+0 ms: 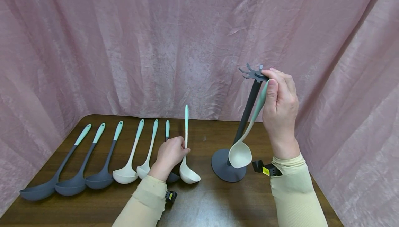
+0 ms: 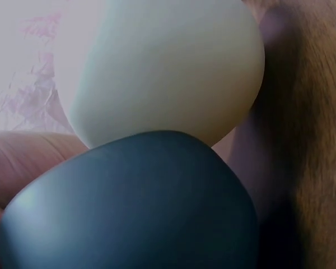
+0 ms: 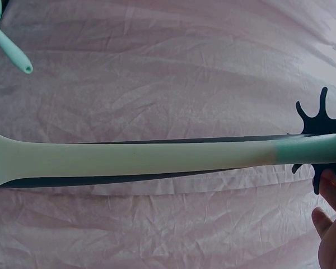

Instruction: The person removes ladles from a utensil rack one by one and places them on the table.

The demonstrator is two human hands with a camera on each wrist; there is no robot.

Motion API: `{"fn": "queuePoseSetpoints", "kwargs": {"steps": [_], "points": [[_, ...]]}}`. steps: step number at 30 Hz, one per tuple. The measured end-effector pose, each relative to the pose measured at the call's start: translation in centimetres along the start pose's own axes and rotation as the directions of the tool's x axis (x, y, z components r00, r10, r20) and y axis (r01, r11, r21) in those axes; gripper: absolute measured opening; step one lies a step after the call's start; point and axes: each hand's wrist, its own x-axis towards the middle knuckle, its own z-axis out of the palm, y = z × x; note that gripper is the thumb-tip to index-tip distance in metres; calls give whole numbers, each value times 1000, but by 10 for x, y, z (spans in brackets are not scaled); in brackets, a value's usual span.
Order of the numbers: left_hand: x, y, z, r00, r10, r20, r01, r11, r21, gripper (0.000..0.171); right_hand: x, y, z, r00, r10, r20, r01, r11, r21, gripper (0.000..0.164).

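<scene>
At the rack's top, my right hand (image 1: 282, 107) pinches the mint handle end of a white ladle (image 1: 240, 155), whose bowl hangs down beside the post of a dark utensil rack (image 1: 248, 111). Its hooked crown (image 3: 322, 120) is right by my fingers in the right wrist view. Over the table, my left hand (image 1: 170, 153) grips the shaft of a second white ladle (image 1: 189, 174), its mint handle upright and its bowl low. A grey ladle (image 1: 173, 177) lies partly hidden behind that hand; its dark bowl (image 2: 129, 207) fills the lower left wrist view.
Left on the brown table (image 1: 215, 202) lies a row of ladles: several grey ones, such as the far-left ladle (image 1: 38, 190), then white ladles (image 1: 125, 175) with mint handles. The rack's round base (image 1: 222, 175) stands right of centre. A pink curtain (image 1: 187, 47) hangs behind.
</scene>
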Motion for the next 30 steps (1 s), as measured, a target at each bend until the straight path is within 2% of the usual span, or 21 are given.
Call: {"fn": "queuePoseSetpoints", "kwargs": {"steps": [13,30], "points": [[1,-1,0,996,-49,80,42,996,85,28,0,1,0,1000,1,1,-1,1000,5,29],[1,-2,1,990,-71,118,53,987,151,37,0,0,0,1000,6,4,-6,1000,5,30]]}}
